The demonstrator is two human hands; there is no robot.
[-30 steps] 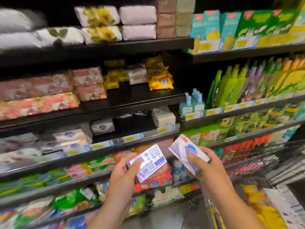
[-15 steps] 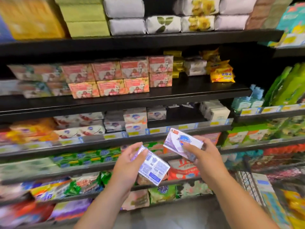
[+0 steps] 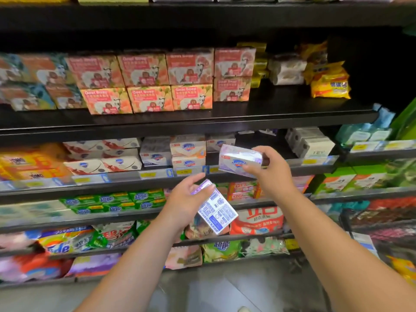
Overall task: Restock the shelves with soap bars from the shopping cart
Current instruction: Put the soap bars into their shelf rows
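My right hand [image 3: 271, 172] grips a white and lilac soap box [image 3: 236, 162] with a blue shield logo, held level with the edge of the middle shelf [image 3: 315, 162], in front of a dark gap beside stacked soap boxes [image 3: 188, 154] of the same brand. My left hand [image 3: 188, 202] holds a second soap box [image 3: 216, 210] lower down, its printed back facing me, in front of the shelf below. The shopping cart [image 3: 382, 230] shows as black wire mesh at the right edge.
Pink goat soap boxes [image 3: 146, 84] fill the shelf above, with yellow packs [image 3: 329, 84] at its right. Cream boxes [image 3: 311, 143] stand right of the gap. Green soap packs [image 3: 117, 200] and detergent bags [image 3: 256, 219] line the lower shelves. Grey floor lies below.
The view swung left and closer to the shelves. My right hand rose with its box to the middle shelf's edge. My left hand turned its box and stayed low.
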